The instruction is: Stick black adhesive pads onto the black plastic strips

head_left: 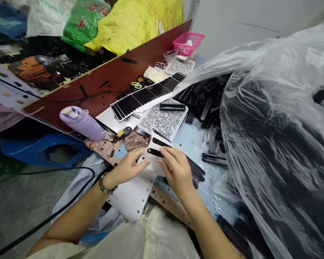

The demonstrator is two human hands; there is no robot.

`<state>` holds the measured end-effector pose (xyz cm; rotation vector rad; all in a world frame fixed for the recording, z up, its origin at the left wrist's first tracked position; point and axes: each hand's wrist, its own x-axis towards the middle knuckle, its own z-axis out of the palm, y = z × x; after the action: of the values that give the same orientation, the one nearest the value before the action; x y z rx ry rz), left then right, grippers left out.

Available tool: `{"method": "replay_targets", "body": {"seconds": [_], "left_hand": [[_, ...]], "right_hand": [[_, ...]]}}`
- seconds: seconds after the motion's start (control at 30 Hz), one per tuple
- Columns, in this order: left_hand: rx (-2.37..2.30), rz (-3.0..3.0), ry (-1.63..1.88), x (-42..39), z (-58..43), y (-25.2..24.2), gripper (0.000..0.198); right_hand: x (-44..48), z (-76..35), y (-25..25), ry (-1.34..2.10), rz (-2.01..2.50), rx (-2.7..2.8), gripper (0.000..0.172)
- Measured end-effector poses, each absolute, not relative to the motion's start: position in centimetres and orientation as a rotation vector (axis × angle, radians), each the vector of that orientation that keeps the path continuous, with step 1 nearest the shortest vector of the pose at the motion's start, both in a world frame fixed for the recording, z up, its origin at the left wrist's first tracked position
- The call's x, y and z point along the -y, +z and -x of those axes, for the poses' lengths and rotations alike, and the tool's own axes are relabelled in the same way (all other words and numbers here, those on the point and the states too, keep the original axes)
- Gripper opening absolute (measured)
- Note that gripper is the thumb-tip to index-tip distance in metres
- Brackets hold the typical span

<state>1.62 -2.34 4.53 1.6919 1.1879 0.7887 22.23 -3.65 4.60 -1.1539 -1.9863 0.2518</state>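
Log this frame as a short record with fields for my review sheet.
Left hand: holds a white perforated sheet; beaded bracelet on the wrist
Right hand: holds the same sheet, beside black mesh strips
Nearby: tray of silver rhinestones, stack of black-striped sheets
Rest: lilac bottle, pink basket, green-handled scissors, clear plastic sheeting

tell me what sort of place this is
Probably a cramped small workshop for hand piecework. A tray of silver rhinestones sits on a cluttered workbench, beside white sheets carrying black strips, while a clear plastic bag lies over heaps of black parts.
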Motion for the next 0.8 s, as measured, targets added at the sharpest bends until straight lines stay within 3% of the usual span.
{"method": "replay_targets", "body": {"seconds": [0.1,0.17,0.3,0.4,0.57,0.7,0.8], "left_hand": [[-1.14,-1.863,0.757,3.2,-2.9,5.1,0.017],[-1.051,-1.919,0.738,3.1,-3.3,5.2,0.019],[-1.055,-1.899,0.724,1.3,-2.9,4.1,0.018],[-1.34,-1.831,0.755,-1.1,-2.2,2.3,0.02],[-1.777,-2.083,1.065,-1.9,-3.6,0.8,0.045],[-1.217,-2.068,0.853,0.3,-7.0,0.1,0.032],[-1.053,-1.812,0.621,0.9,-8.9,-1.2,0.035]], "right_hand": [[3.4,-20.9,4.3,0.233,1.028,2.021,0.027],[3.5,-20.9,3.7,0.402,1.028,1.929,0.024],[3.4,-23.9,3.4,0.809,1.138,1.261,0.017],[3.5,-27.3,3.8,0.754,1.124,0.84,0.013],[5.2,-30.0,2.2,0.649,1.464,1.429,0.015],[5.7,-28.8,-0.5,0.592,1.613,1.782,0.012],[5.1,-27.7,-1.7,0.542,1.638,1.907,0.012]]}}
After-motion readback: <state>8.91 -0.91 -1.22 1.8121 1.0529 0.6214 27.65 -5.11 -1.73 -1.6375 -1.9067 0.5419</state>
